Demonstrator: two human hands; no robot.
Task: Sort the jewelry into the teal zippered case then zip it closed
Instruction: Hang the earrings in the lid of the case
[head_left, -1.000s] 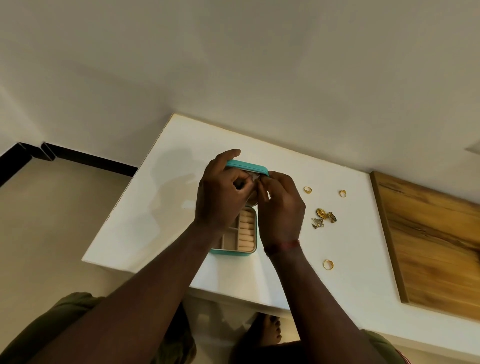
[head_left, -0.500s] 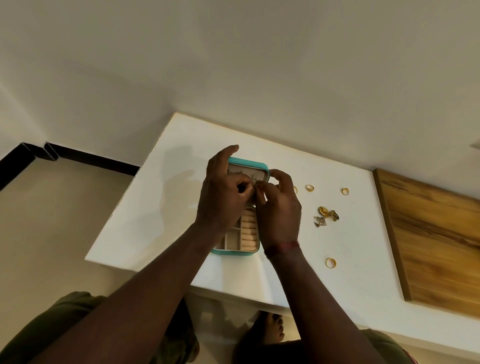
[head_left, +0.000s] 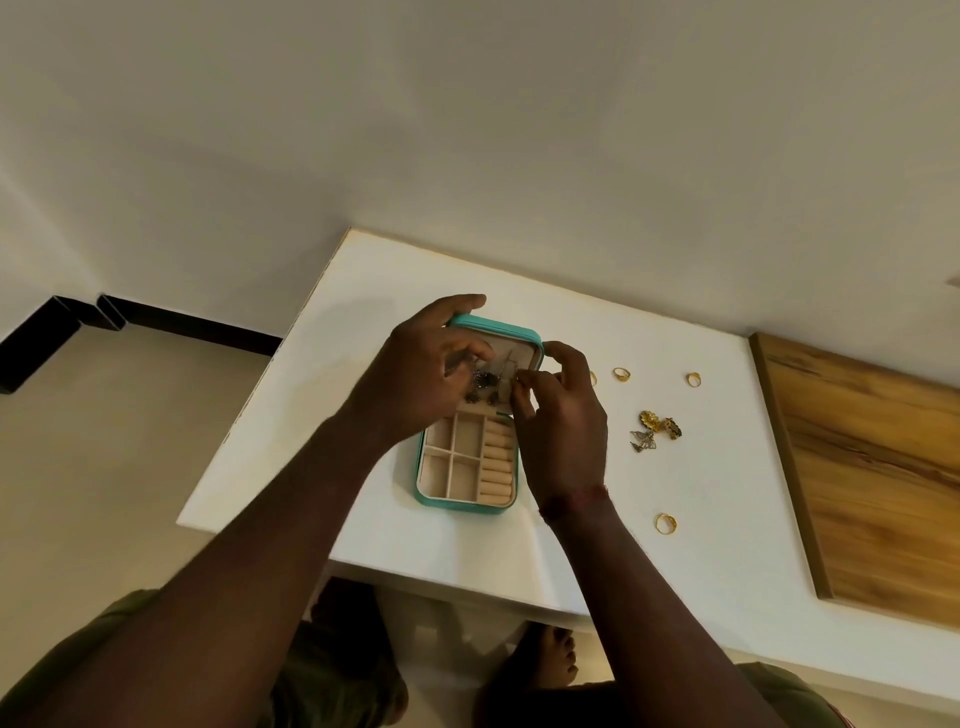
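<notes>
The teal zippered case (head_left: 467, 506) lies open on the white table (head_left: 675, 545), its lid (head_left: 498, 330) standing up at the far side. Dark earrings (head_left: 483, 383) hang inside the lid. My left hand (head_left: 415, 374) grips the lid's left top corner, index finger over the edge and the other fingers curled by the earrings. My right hand (head_left: 561, 421) pinches a small earring piece against the lid's right inner side. The beige compartments and ring rolls of the base hold nothing.
Right of the case lie gold rings (head_left: 621, 373) (head_left: 693, 379) (head_left: 666, 523) and a cluster of gold and silver pieces (head_left: 655, 428). A wooden board (head_left: 872, 467) covers the table's right part. The table's front edge is close to my body.
My hands, pressed together at the lid a second ago, have drawn slightly apart. The dark earrings in the lid and more of the base now show.
</notes>
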